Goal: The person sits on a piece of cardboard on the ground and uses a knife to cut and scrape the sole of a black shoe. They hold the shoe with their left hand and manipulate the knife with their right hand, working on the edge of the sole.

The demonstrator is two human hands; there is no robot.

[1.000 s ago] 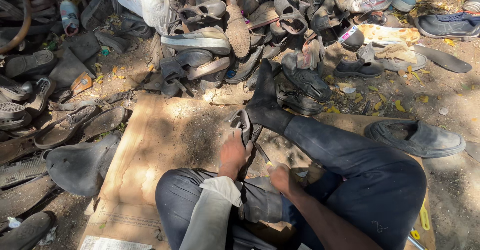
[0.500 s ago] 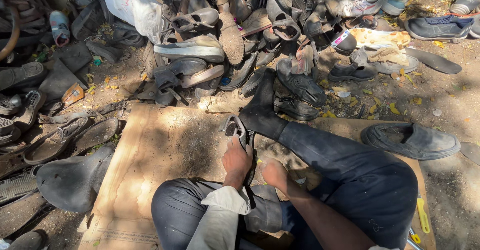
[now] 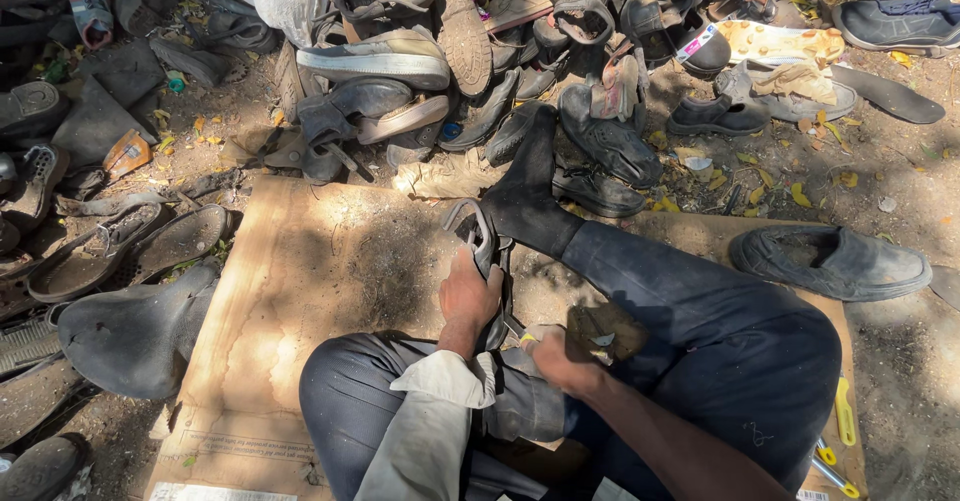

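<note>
Dark sandal [image 3: 482, 246] on the cardboard sheet [image 3: 300, 291], long axis running away from you toward the shoe pile [image 3: 480, 51], your left hand [image 3: 468, 296] closed around its near end, your right hand [image 3: 560, 361] curled beside it, its grip not clear, yellow-handled tools [image 3: 840, 431] at the cardboard's right edge

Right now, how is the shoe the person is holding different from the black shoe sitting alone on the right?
The held shoe is an open, strappy sandal, tilted up in the left hand. The black shoe is closed and lies flat, untouched, at the cardboard's edge. Both look dark, worn and dusty.
</note>
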